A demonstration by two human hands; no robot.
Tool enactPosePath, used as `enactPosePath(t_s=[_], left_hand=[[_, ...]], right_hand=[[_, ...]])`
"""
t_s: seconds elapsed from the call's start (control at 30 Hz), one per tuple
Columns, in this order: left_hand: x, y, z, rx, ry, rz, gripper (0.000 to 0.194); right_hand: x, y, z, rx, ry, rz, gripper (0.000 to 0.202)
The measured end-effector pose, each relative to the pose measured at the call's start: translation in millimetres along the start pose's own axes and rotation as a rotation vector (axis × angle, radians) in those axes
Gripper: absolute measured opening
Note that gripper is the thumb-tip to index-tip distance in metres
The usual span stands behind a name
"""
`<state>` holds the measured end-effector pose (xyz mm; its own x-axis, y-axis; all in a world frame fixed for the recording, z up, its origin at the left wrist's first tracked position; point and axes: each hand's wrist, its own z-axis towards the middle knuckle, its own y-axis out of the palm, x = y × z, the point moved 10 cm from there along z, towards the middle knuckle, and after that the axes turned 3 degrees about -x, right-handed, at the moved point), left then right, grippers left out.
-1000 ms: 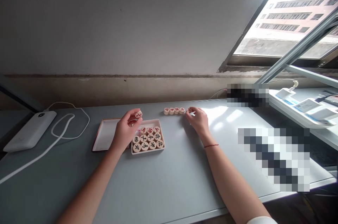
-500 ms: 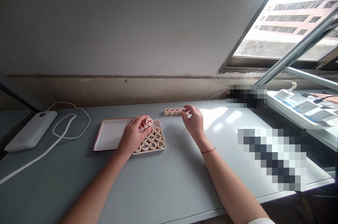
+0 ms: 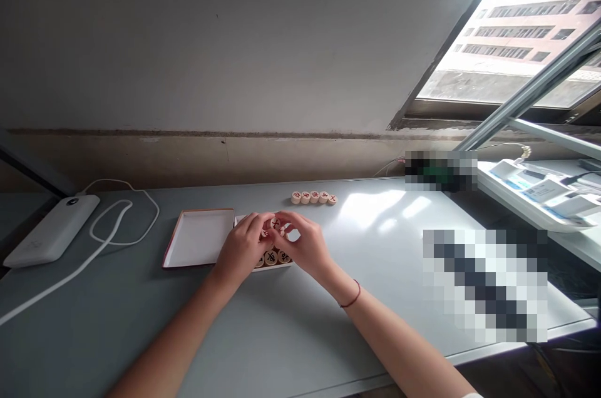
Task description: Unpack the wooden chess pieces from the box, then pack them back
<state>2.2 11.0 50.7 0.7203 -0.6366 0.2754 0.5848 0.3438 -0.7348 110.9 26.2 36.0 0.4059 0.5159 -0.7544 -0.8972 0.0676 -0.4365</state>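
Note:
My left hand (image 3: 243, 240) and my right hand (image 3: 304, 241) meet over a shallow white box (image 3: 275, 266) of round xiangqi pieces. Between their fingertips is a xiangqi piece (image 3: 275, 223) with a red character, and the fingers of both hands are closed around it. Fingers cover much of the box, but a few pieces with black characters (image 3: 271, 258) show along its near side. Behind the box, a row of several red-marked xiangqi pieces (image 3: 314, 197) lies side by side on the grey table.
The box's lid (image 3: 200, 238) lies inside up, left of the box. Farther left are a white power bank (image 3: 51, 230) and a looped white cable (image 3: 113, 238). White chargers sit on a raised white shelf (image 3: 530, 210) at the right. A wall (image 3: 225, 163) stands behind the table.
My right hand has left the right end of the row, where a piece now shows, and come back to the box. It joins my left hand at the red-marked piece, which has shifted slightly right.

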Motion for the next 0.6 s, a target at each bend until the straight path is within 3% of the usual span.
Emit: enactPosePath(t_s=[0.1, 0.2, 0.3, 0.4, 0.6], left_hand=[[-5, 1.7, -2, -0.007, -0.033, 0.007, 0.026], [-17, 4.7, -3, -0.057, -0.123, -0.005, 0.039], [-25, 4.6, -3, -0.097, -0.173, -0.024, 0.039], [-29, 2.6, -2, -0.113, -0.196, -0.024, 0.037], [-36, 1.3, -1, -0.130, -0.231, -0.014, 0.034]], right_hand=[[20, -32, 9, 0.113, 0.055, -0.021, 0.022], [64, -87, 12, 0.309, 0.238, -0.160, 0.030], [111, -125, 7, 0.330, 0.466, -0.376, 0.037], [141, -130, 3, 0.220, 0.550, -0.473, 0.031], [151, -111, 3, 0.105, 0.461, -0.609, 0.015]])
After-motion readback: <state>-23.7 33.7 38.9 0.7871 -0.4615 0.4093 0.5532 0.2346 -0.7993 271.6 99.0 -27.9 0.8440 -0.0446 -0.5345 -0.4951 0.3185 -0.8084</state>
